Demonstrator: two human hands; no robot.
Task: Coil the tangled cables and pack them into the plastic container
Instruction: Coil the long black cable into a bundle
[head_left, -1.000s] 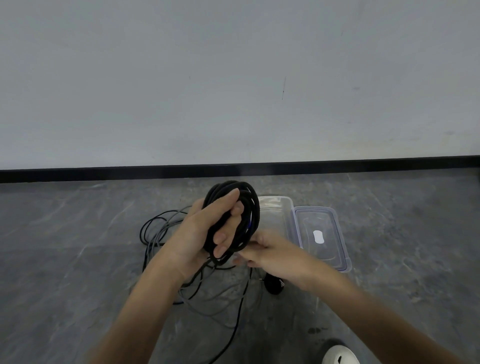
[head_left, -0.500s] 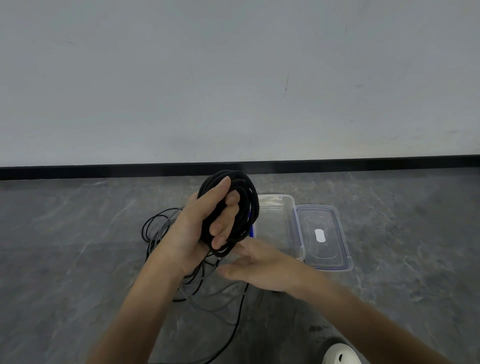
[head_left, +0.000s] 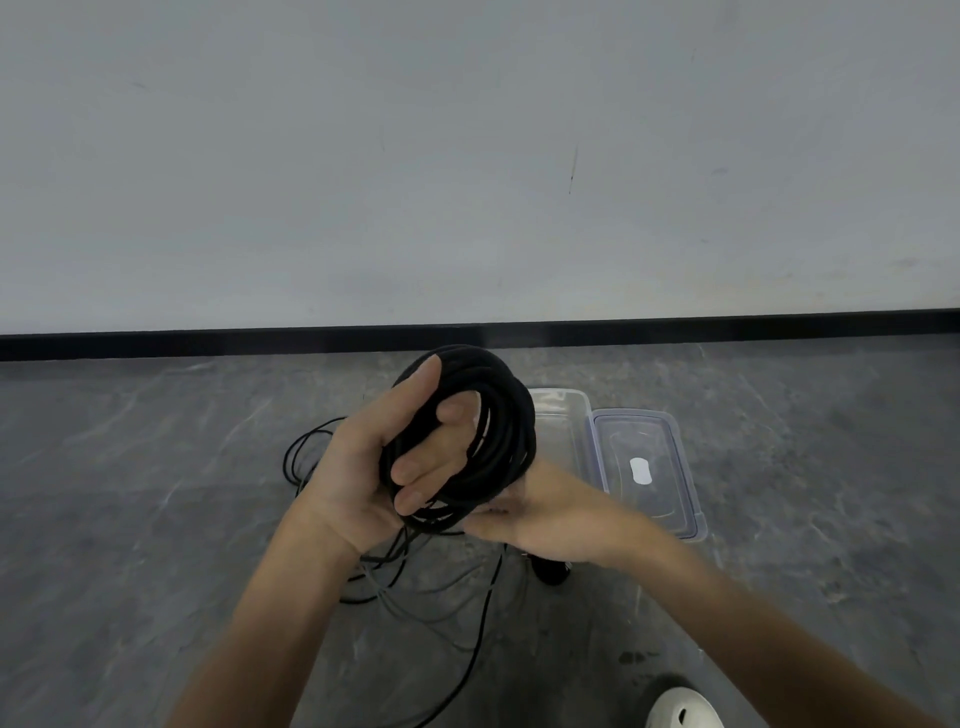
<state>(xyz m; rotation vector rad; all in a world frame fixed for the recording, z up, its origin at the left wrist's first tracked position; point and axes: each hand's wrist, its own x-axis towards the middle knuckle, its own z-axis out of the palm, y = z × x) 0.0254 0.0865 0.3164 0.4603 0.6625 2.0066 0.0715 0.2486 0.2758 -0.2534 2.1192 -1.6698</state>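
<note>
My left hand (head_left: 374, 462) grips a thick coil of black cable (head_left: 498, 415) held up above the floor, fingers through its middle and thumb over the top. My right hand (head_left: 545, 514) lies against the coil's lower right edge; its fingers are hidden behind the coil. A loose black strand (head_left: 480, 623) hangs from the coil down to the floor. Below lie tangled black and grey cables (head_left: 322, 441). The clear plastic container (head_left: 563, 421) stands open on the floor just behind the coil.
The container's clear lid (head_left: 647, 467) with a white label lies beside it on the right. A small black object (head_left: 550, 571) sits under my right wrist. A white shoe (head_left: 680, 706) shows at the bottom right. Grey stone floor (head_left: 156, 493) meets a wall with black skirting.
My right hand has come up from below the coil to its lower right edge. My left hand has lifted and tilted the coil slightly.
</note>
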